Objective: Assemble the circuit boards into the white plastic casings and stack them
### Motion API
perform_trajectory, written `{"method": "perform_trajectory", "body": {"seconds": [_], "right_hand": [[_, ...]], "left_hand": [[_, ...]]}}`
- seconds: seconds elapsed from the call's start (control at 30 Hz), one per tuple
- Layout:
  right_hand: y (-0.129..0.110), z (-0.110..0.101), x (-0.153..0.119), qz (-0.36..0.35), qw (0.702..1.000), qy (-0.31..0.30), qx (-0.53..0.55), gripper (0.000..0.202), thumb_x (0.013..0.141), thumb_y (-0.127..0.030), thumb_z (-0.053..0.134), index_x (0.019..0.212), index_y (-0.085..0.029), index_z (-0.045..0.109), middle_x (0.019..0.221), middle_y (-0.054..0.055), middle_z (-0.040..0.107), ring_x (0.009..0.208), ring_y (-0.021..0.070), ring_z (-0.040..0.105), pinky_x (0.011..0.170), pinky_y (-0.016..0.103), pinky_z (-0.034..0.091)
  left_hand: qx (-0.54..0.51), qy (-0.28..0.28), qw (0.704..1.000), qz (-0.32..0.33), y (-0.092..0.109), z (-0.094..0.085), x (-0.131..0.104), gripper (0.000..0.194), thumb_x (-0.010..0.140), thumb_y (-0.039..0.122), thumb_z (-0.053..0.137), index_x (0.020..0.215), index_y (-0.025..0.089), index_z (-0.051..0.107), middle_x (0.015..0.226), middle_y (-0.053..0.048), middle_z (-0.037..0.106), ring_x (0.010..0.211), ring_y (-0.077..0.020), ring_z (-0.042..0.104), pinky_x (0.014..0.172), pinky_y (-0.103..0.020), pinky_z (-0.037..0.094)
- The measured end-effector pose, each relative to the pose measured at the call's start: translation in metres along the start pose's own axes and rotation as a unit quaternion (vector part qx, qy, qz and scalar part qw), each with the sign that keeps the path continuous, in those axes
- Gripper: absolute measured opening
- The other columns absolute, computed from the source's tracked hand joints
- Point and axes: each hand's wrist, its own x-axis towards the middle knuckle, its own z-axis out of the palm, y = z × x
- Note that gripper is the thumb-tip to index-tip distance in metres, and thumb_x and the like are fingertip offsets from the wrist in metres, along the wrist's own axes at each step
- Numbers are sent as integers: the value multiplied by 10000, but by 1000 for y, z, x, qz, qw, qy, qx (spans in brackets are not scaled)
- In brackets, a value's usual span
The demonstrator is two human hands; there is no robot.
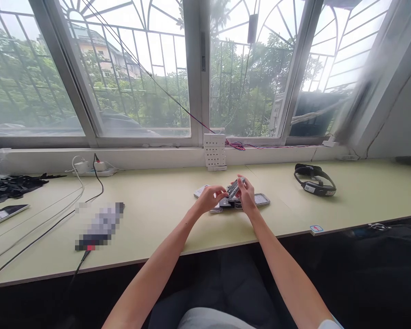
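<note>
Near the middle of the pale yellow table point(150, 219), my right hand point(246, 194) is wrapped round a small dark grey, flat device part point(235, 188), held tilted above the tabletop. My left hand point(210, 197) is at its lower left end, thumb and fingertips pinched together there; whether they grip the part or something tiny is too small to tell. Beneath and behind both hands lie several phone-like pieces, among them a silver-framed one point(261, 199) on the right, a whitish one point(200, 191) on the left and dark ones between, partly hidden.
A black headset with a strap point(317, 188) rests at the right. On the left are a blurred-out device point(101, 226) with a cable, a phone point(5, 214), black strips point(17, 187) and a power strip point(96, 172). A white perforated block point(215, 151) stands by the window.
</note>
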Motion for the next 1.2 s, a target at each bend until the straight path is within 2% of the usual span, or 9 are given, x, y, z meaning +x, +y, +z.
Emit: {"method": "perform_trajectory", "body": {"seconds": [0.2, 0.37, 0.53, 0.67, 0.93, 1.07, 1.2], "right_hand": [[-2, -1, 0, 36, 999, 15, 8, 663, 731, -673, 699, 1183, -197, 607, 825, 37, 702, 625, 147, 614, 473, 221, 388], [-8, 1, -3, 57, 998, -14, 20, 665, 725, -686, 699, 1161, -190, 616, 810, 43, 710, 611, 160, 630, 473, 240, 427], [-12, 1, -5, 71, 997, -34, 15, 671, 722, -690, 701, 1155, -183, 622, 799, 51, 714, 580, 160, 617, 437, 238, 408], [-11, 0, -4, 73, 996, -34, 25, 663, 720, -694, 700, 1132, -181, 619, 793, 54, 717, 560, 159, 614, 434, 243, 410], [-8, -1, -1, 77, 996, -24, 35, 658, 725, -726, 674, 1093, -185, 604, 751, 43, 708, 500, 140, 575, 409, 235, 339], [-6, 0, 0, 71, 996, -17, 51, 628, 717, -710, 696, 1045, -182, 611, 682, 10, 672, 453, 117, 518, 399, 233, 321], [-5, 2, 0, 70, 996, -24, 47, 610, 708, -690, 722, 1021, -175, 621, 647, -6, 653, 410, 97, 446, 389, 243, 321]], "left_hand": [[-6, -2, 1000, 6, -2, 1, -1, 315, 919, 470, 570, 862, 219, 751, 787, -17, 719, 651, -130, 566, 687, -255, 455], [22, 0, 999, 32, -4, 1, -1, 374, 928, 515, 552, 836, 206, 741, 759, -27, 689, 650, -132, 557, 673, -256, 427], [43, -1, 998, 44, -6, 2, -2, 395, 923, 546, 554, 830, 207, 733, 758, -30, 680, 642, -124, 547, 666, -251, 421], [73, 22, 995, 63, -5, 3, -4, 436, 941, 569, 508, 846, 202, 721, 756, -42, 677, 640, -125, 546, 672, -254, 427], [119, 58, 983, 130, 3, 6, -7, 343, 997, 453, 441, 943, 210, 677, 768, -57, 681, 646, -137, 575, 648, -254, 417], [118, 69, 982, 128, 3, 8, -7, 317, 1007, 391, 399, 1012, 207, 657, 775, -55, 680, 622, -129, 569, 646, -245, 423], [105, 108, 984, 98, 0, 9, -7, 317, 1008, 346, 372, 1091, 202, 642, 678, -17, 642, 564, -111, 530, 614, -222, 405]]}}
